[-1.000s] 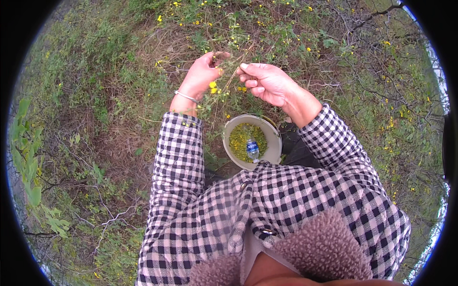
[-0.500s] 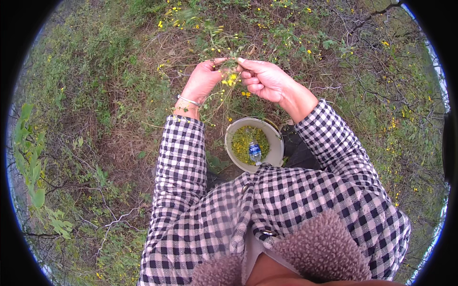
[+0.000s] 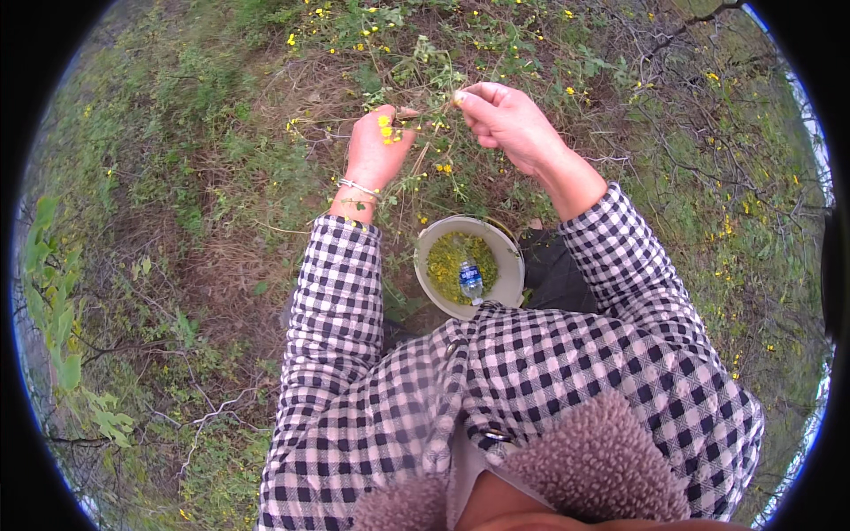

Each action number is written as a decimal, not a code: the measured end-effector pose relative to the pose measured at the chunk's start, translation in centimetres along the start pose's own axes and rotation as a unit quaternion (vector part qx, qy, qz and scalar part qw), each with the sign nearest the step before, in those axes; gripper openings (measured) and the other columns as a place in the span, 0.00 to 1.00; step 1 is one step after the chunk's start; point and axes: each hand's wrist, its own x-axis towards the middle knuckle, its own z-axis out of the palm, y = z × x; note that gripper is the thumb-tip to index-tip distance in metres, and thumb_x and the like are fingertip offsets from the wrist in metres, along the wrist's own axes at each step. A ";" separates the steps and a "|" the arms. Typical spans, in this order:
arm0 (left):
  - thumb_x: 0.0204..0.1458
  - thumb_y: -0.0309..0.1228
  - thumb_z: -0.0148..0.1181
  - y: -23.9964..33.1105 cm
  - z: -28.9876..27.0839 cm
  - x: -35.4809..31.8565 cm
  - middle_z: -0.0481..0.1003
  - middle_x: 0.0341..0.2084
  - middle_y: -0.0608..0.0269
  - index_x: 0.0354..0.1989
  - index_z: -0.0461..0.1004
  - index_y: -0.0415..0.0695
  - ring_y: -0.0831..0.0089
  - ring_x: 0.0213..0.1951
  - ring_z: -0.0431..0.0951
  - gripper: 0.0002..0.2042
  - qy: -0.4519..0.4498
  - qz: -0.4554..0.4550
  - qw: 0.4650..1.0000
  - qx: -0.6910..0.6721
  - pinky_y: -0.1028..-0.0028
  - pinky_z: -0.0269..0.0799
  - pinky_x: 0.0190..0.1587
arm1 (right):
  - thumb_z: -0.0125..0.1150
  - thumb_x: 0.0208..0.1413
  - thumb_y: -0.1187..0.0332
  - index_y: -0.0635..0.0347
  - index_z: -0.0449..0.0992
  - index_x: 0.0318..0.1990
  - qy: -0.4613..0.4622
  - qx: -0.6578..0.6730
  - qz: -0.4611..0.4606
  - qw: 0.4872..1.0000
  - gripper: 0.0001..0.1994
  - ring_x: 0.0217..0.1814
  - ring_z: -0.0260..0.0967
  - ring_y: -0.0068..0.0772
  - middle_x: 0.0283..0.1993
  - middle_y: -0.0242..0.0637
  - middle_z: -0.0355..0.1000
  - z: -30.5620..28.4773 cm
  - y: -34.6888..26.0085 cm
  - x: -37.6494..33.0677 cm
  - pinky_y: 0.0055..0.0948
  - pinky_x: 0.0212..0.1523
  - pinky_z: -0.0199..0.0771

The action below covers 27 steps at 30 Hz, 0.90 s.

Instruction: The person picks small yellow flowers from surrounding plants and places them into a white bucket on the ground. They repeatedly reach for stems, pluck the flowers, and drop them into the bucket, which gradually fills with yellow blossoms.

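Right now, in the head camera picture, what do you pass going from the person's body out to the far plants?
Checked jacket → pale bucket with a small bottle inside → left hand holding yellow flowers, right hand → flowering plants.

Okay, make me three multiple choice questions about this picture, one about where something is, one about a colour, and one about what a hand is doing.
1. Where does the small bottle lie?
A. In the bucket, on the picked greens
B. On the grass to the person's left
C. In the right hand

2. What colour are the flowers at the left hand?
A. White
B. Yellow
C. Purple

3. What is the right hand doing?
A. Resting flat on the bucket rim
B. Hanging open at the side
C. Pinching a thin plant stem

Answers:
1 A: the bottle lies inside the pale bucket, on the greens.
2 B: the small blossoms at that hand are yellow.
3 C: its fingertips are closed on a stem of the bush.
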 end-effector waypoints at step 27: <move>0.46 0.32 0.62 0.6 1.7 -0.9 0.78 0.25 0.53 0.40 0.78 0.43 0.65 0.26 0.77 0.13 0.009 -0.049 0.997 0.054 0.69 0.73 0.33 | 0.66 0.55 0.64 0.69 0.75 0.38 0.009 -0.038 0.051 0.998 0.14 0.24 0.63 0.13 0.26 0.28 0.70 2.5 3.9 1.0 0.13 0.21 0.61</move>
